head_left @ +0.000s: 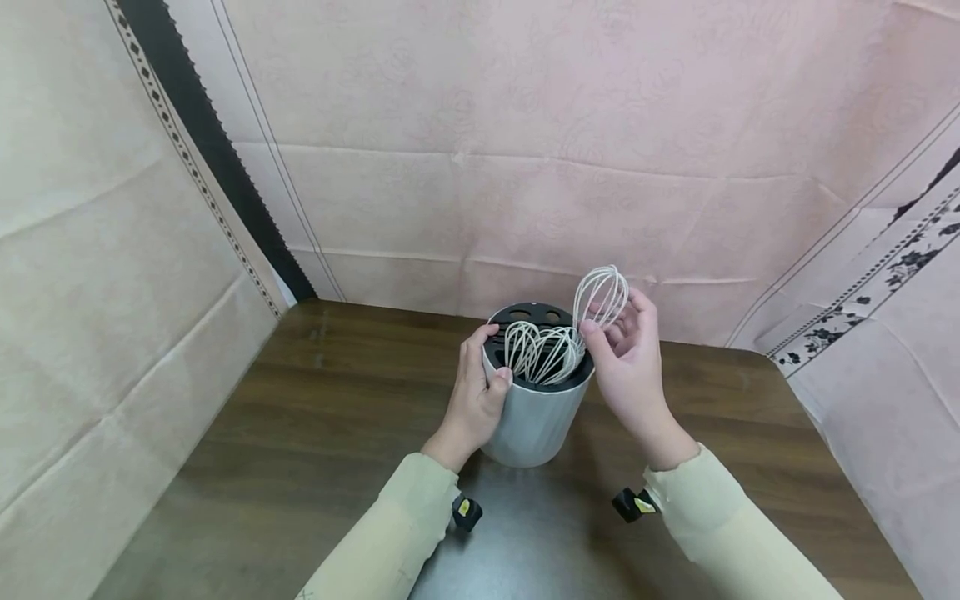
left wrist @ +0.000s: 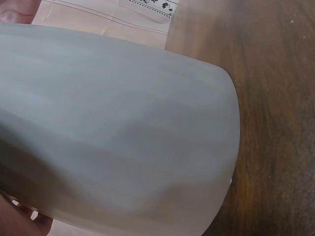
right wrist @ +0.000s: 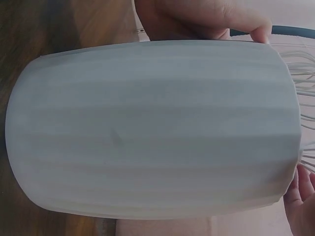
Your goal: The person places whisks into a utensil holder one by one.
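A light grey, ribbed utensil holder (head_left: 528,425) with a black slotted insert (head_left: 531,313) stands on the wooden table. White wire whisks (head_left: 542,350) poke out of its front opening, loops upward; their handles are hidden inside. My left hand (head_left: 472,392) grips the holder's left side, fingers over the rim and thumb at the front. At the right rim, my right hand (head_left: 628,362) pinches another white whisk (head_left: 602,293), its loops higher than the others. The holder's wall (left wrist: 123,123) fills most of the left wrist view. In the right wrist view, whisk wires (right wrist: 305,88) show beyond the rim.
The dark brown wooden table (head_left: 322,433) extends to both sides of the holder. Pale patterned cloth (head_left: 487,150) hangs behind the table's back edge and at both sides. Each sleeve has a small black device (head_left: 467,512) at the wrist.
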`<state>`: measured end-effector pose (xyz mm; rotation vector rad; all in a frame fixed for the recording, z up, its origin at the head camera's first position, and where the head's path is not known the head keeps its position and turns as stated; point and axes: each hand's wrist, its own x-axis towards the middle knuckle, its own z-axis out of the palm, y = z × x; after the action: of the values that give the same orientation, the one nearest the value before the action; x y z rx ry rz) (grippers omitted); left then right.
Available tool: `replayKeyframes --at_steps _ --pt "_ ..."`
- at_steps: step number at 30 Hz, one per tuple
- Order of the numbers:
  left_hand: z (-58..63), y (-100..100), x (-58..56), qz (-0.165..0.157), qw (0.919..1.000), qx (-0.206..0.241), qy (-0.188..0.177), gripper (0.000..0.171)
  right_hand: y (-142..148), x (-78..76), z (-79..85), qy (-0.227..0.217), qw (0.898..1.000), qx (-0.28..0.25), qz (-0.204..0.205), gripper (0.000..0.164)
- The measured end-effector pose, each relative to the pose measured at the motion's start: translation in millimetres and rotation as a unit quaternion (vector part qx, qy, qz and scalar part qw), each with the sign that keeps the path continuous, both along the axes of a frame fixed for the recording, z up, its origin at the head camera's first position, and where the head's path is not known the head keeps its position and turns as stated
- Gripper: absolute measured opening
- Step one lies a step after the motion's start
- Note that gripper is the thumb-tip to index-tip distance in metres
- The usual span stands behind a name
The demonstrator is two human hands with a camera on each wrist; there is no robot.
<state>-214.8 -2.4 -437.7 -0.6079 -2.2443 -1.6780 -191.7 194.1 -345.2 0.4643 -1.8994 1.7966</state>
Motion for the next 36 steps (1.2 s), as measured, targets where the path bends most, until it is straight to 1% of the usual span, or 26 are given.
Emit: replayKeyframes --at_steps 3,6,10,14,17,22,27,29,32,34,36 --pt "-1.2 0 2.1 -0.004 1.0 0.0 -0.004 0.064 2 3.1 -1.8 0.018 1.0 0.004 -0.005 0.059" --pt "-1.9 1 2.9 -0.005 1.0 0.001 -0.004 0.064 6 4.7 -3.0 0.052 0.998 0.016 -0.011 0.053" --pt "-3.3 0 2.2 -0.001 1.0 0.001 -0.004 0.064 10 4.5 -4.0 0.092 0.996 0.005 0.005 0.044" --pt "-4.6 -1 2.1 0.001 1.0 0.001 0.0 0.064 14 4.8 -5.1 0.092 0.996 0.006 0.004 0.037" --pt "-5.0 -1 1.7 0.002 1.0 0.001 0.006 0.063 18 4.3 -7.3 0.08 0.996 0.024 -0.008 0.034" --pt "-6.2 1 1.4 0.004 0.9999 0.002 0.01 0.064 25 5.2 -15.9 0.057 0.997 0.053 -0.025 0.032" --pt "-4.6 -1 4.0 -0.007 1.0 -0.002 -0.002 0.065 29 19.1 -17.5 0.038 0.992 0.103 -0.067 0.034" --pt "-3.0 -3 7.3 -0.015 0.9997 -0.006 -0.017 0.065 31 24.3 -20.4 0.018 0.987 0.137 -0.086 0.037" --pt "-2.7 -10 14.6 -0.033 0.9978 -0.024 -0.052 0.065 43 26.3 -34.4 -0.028 0.976 0.194 -0.098 0.044" --pt "-4.7 -17 21.1 -0.045 0.9947 -0.052 -0.077 0.063 52 26.4 -46.2 -0.064 0.967 0.229 -0.096 0.049" --pt "-9.1 -27 28.0 -0.047 0.9901 -0.096 -0.09 0.063 60 27.5 -56.8 -0.093 0.956 0.262 -0.092 0.055"
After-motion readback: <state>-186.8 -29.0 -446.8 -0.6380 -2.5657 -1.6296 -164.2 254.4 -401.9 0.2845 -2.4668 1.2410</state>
